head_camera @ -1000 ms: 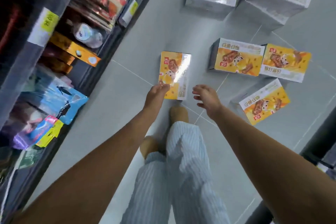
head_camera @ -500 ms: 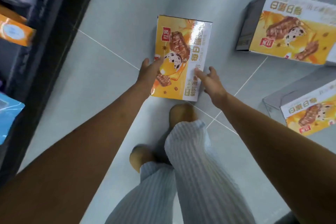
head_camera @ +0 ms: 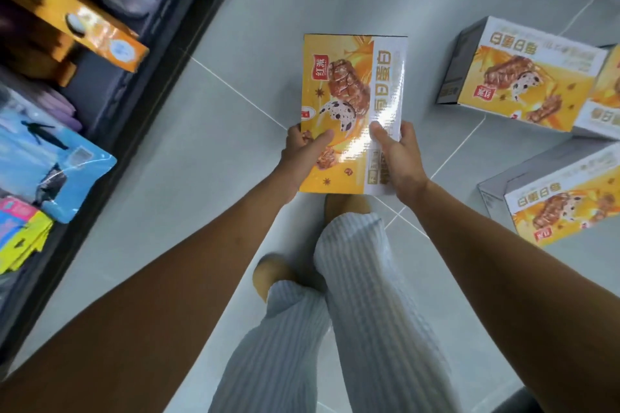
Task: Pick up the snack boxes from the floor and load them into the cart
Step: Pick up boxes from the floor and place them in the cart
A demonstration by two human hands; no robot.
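Observation:
A yellow and white snack box with a printed bar and speckled egg is held in front of me above the grey floor. My left hand grips its near left edge, thumb on the printed face. My right hand grips the near right edge the same way. Two more snack boxes lie on the floor to the right, one farther off and one nearer. A further box is cut off by the right edge. The cart is not in view.
A dark shelf unit runs along the left, holding an orange carton and blue packets. My legs in striped trousers and my feet stand below the held box. Grey floor tiles spread around.
Both hands closed on the box that lay on the floor and lifted it toward me. The view has pulled back up, bringing the shelf on the left into sight again.

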